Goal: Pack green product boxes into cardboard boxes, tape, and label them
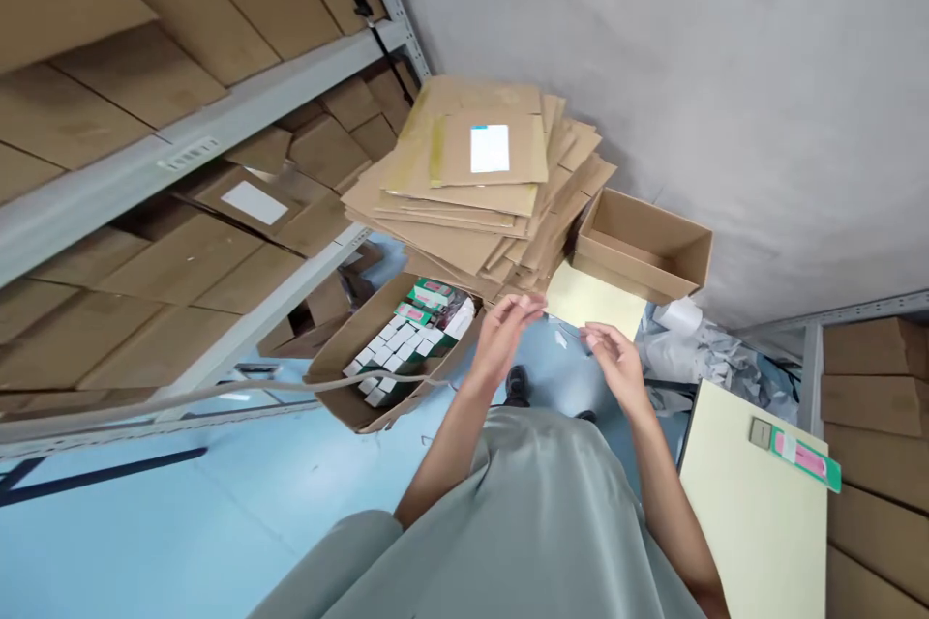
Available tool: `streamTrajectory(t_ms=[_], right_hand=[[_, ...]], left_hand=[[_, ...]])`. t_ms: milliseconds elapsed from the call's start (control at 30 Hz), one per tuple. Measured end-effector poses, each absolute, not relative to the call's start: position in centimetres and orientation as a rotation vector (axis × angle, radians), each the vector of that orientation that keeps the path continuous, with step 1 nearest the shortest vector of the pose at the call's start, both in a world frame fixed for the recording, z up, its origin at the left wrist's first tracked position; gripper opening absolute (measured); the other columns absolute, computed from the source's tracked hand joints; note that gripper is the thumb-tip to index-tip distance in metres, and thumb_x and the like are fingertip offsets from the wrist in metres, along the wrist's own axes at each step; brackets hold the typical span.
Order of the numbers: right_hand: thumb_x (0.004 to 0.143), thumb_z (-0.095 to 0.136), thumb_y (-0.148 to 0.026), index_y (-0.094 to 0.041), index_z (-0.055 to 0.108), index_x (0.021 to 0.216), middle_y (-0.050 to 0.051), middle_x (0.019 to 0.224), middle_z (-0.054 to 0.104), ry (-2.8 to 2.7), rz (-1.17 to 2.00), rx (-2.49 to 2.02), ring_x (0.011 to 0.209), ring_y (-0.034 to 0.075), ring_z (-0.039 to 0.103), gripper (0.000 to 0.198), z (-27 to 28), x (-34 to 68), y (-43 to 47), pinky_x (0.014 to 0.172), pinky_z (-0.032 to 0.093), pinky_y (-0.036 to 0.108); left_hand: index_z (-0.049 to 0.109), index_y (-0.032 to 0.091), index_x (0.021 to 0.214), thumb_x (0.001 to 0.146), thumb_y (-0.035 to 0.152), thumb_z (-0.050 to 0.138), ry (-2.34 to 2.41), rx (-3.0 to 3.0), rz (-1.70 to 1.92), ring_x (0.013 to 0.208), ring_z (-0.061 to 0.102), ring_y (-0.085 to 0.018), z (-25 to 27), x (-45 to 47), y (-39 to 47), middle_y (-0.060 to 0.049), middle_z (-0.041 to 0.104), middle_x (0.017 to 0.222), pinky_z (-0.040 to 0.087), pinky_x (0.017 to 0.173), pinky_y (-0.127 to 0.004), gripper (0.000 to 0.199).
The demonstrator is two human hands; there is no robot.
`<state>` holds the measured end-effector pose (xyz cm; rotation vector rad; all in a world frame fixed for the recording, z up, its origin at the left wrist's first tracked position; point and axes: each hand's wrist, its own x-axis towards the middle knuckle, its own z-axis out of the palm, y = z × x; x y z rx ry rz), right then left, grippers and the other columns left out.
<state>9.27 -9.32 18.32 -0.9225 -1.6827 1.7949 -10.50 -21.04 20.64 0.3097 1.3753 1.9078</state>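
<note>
Left hand and right hand are at centre frame with fingers curled, a thin dark strand between them near the pale yellow board; whether either grips it cannot be told. At upper centre, a white label with a blue corner lies on flattened cardboard; its print, like that on the shelf tag at left, is illegible.
</note>
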Motion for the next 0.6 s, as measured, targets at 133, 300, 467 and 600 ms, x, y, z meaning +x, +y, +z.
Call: streamTrajectory(t_ms=[133,300,467,600], right_hand=[[0.092,0.083,-0.074,-0.028,0.083,0.117,0.011,0.118,0.087,-1.776,1.681,-0.804,0.109,0.031,0.084,0.053,20.9,-0.4,-6.9,0.108,0.066,0.052],[0.094,0.080,-0.073,-0.023,0.082,0.121,0.013,0.123,0.086,-1.835,1.423,-0.707,0.117,0.031,0.081,0.057,22.9,-10.8,-2.4,0.114,0.063,0.052],[0.092,0.081,-0.068,-0.017,0.080,0.124,0.019,0.130,0.084,-1.831,1.197,-0.824,0.123,0.034,0.078,0.059,23.8,-18.0,2.2,0.119,0.059,0.055],[0.091,0.082,-0.056,-0.015,0.081,0.119,0.021,0.133,0.083,-1.810,1.175,-0.962,0.125,0.035,0.078,0.050,24.0,-21.7,3.9,0.122,0.056,0.057]], left_hand=[[0.070,0.024,0.101,0.097,0.070,0.079,1.427,0.329,2.132,0.134,0.077,-0.032,22.9,-19.7,-23.7,-0.013,0.083,0.132,0.058,0.121,-0.053,0.047],[0.075,0.029,0.130,0.101,0.065,0.077,1.462,0.442,2.316,0.150,0.067,-0.034,24.1,-28.6,-23.9,-0.012,0.073,0.155,0.053,0.128,-0.056,0.046],[0.071,0.030,0.146,0.102,0.062,0.078,1.587,0.506,2.338,0.166,0.050,-0.031,24.4,-34.9,-20.8,-0.010,0.062,0.169,0.041,0.138,-0.048,0.055],[0.072,0.024,0.140,0.092,0.052,0.091,1.702,0.509,2.235,0.163,0.052,-0.034,24.5,-38.2,-18.2,-0.014,0.068,0.161,0.034,0.141,-0.049,0.059]])
